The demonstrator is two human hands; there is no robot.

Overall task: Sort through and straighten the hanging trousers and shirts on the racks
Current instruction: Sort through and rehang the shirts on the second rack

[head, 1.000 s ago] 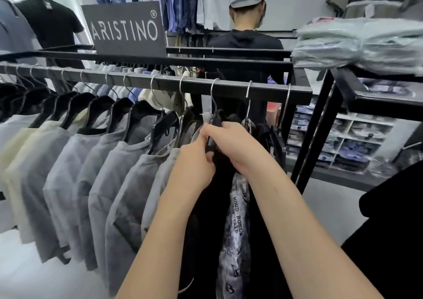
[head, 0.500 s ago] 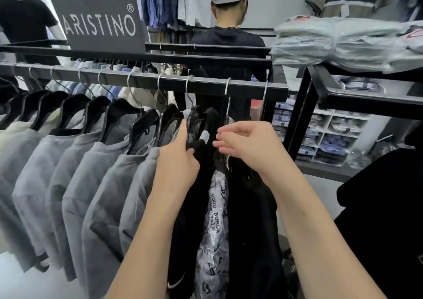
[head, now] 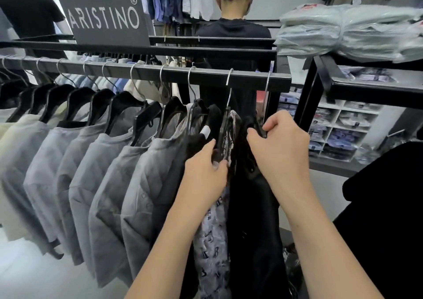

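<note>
Now parted, left hand (head: pixel 206 170) grips the printed shirt (head: pixel 212 241); right hand (head: pixel 281 147) pinches the last hanger (head: pixel 258 127) at the right end of the rail (head: pixel 206 77), widening spacing.

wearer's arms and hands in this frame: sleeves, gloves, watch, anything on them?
Nothing worn that shows. The left hand and right hand are bare: no gloves, rings or bands. The left forearm and right forearm are uncovered down to the bottom edge of the frame, with no watch or bracelet at either wrist. Any sleeve would start out of frame.
</note>
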